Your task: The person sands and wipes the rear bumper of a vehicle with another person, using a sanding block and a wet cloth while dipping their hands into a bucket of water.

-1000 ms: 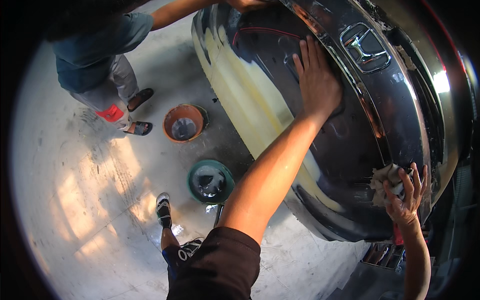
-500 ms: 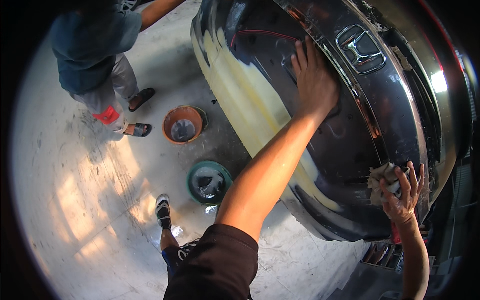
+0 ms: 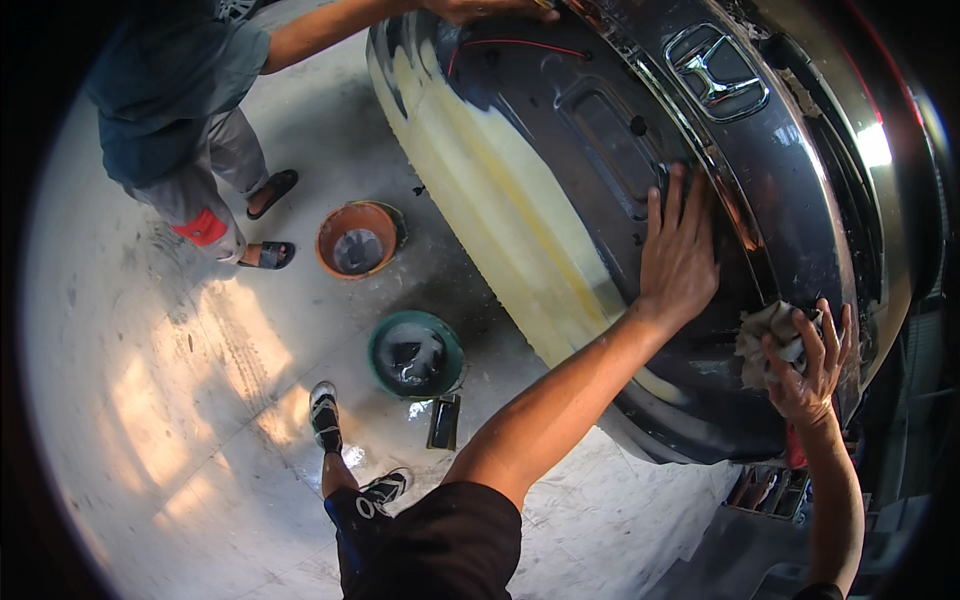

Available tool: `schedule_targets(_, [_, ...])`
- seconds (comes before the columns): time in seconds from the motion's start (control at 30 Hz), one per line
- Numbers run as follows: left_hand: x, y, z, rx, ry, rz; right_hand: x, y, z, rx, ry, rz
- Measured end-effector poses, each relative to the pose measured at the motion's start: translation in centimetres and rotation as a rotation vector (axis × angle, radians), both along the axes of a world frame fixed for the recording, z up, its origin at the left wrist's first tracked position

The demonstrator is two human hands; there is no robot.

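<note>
In front of me is the dark rear panel (image 3: 580, 130) of a car, with a chrome strip (image 3: 700, 150) running along it. My left hand (image 3: 682, 250) lies on this panel just below the strip, its fingers stretched out and nothing seen in it. At the right end of the strip, my right hand (image 3: 808, 375) presses a crumpled grey cloth (image 3: 765, 345) to the bodywork, fingers curled over one side of it. Under my left forearm stretches the bumper (image 3: 500, 190), patched in pale yellow.
Another person (image 3: 170, 110) stands at the far left, one hand (image 3: 490, 8) at the car. On the floor are an orange-brown bucket (image 3: 325, 250), a green basin (image 3: 374, 365) with liquid, and a small black block-shaped object (image 3: 443, 422). A chrome badge (image 3: 718, 72) sits above the strip.
My left hand has slid right and nearer along the panel, uncovering a recess there. My right hand stays at its place with the cloth. The other person's hand has come into view.
</note>
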State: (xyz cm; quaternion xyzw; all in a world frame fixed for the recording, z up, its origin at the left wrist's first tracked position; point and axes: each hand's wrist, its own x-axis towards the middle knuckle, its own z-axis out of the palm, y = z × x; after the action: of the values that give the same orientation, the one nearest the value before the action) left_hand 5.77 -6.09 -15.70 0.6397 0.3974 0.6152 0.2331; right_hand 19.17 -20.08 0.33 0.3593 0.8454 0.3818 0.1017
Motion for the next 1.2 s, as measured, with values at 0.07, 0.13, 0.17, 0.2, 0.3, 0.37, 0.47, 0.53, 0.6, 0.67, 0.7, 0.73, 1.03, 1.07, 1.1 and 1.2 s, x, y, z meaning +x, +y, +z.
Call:
schedule_targets(0.07, [-1.2, 0.7, -0.1, 0.067, 0.004, 0.019, 0.1, -0.2, 0.0, 0.001, -0.006, -0.009])
schedule_targets(0.13, [-2.3, 2.6, 0.9, 0.085, -0.010, 0.076, 0.2, -0.2, 0.1, 0.005, -0.014, -0.007])
schedule_targets(0.17, [-3.0, 4.1, 2.1, 0.072, -0.020, 0.121, 0.2, -0.1, 0.1, 0.011, -0.015, -0.001])
schedule_targets(0.2, [-3.1, 4.5, 2.3, 0.048, -0.029, 0.157, 0.3, -0.2, 0.0, 0.007, -0.015, -0.005])
schedule_targets(0.3, [-1.0, 1.0, -0.2, 0.098, -0.022, 0.101, -0.1, 0.2, -0.1, 0.000, -0.023, 0.004])
schedule_targets(0.37, [-1.7, 1.0, -0.1, 0.110, -0.069, 0.076, -0.1, -0.1, 0.1, 0.004, -0.037, 0.001])
schedule_targets(0.47, [-3.7, 4.7, 0.6, 0.101, -0.049, 0.136, 0.1, -0.2, -0.3, 0.016, -0.037, 0.001])
schedule_targets(0.53, [-3.6, 6.1, 0.9, 0.128, -0.044, 0.174, 0.0, 0.1, -0.2, 0.045, -0.036, 0.003])
schedule_targets(0.6, [-3.8, 5.1, 0.0, 0.163, -0.021, 0.084, 0.4, 0.0, 0.0, 0.029, -0.045, -0.003])
schedule_targets(0.67, [-4.2, 4.9, -0.3, 0.172, -0.040, 0.086, 0.1, -0.2, -0.2, 0.029, -0.050, 0.009])
schedule_targets(0.7, [-4.1, 6.1, 0.5, 0.118, -0.044, 0.135, 0.1, -0.1, -0.2, 0.028, -0.044, 0.001])
schedule_targets(0.73, [-3.7, 6.2, 0.9, 0.102, -0.079, 0.142, 0.1, 0.0, -0.2, 0.024, -0.035, -0.009])
schedule_targets(1.03, [-4.6, 9.6, 0.9, 0.007, -0.060, 0.240, 0.2, 0.0, -0.3, 0.025, -0.043, -0.015])
schedule_targets(1.07, [-4.5, 9.9, 1.2, 0.002, -0.037, 0.238, 0.4, 0.0, -0.2, 0.031, -0.042, -0.023])
schedule_targets(1.1, [-4.5, 9.8, 1.1, 0.009, -0.057, 0.241, 0.4, -0.2, -0.2, 0.026, -0.046, -0.026])
schedule_targets(1.2, [-4.9, 10.0, -0.5, 0.042, -0.101, 0.268, 0.2, 0.0, -0.2, 0.027, -0.039, -0.010])
